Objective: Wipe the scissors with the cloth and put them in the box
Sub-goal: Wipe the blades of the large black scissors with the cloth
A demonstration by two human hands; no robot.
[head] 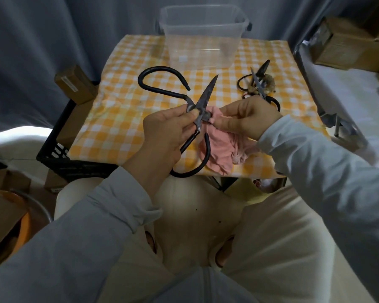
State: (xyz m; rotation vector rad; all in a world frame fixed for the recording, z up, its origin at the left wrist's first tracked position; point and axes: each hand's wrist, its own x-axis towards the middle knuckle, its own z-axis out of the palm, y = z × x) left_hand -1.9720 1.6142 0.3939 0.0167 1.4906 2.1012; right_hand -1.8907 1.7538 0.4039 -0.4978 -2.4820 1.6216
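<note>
The left hand [162,132] grips the big black-handled scissors [204,95] at the pivot, thumb and fingers curled tight round the metal, holding them above the near half of the checked table [127,62]. The scissors are spread wide: 1 blade points up toward the clear plastic box [201,40] at the far edge, well apart from it. The right hand [247,117] pinches the pink cloth [219,149] around the other blade, which is mostly hidden; the cloth's loose end hangs down to the table. More scissors [258,84] lie in a heap to the right.
</note>
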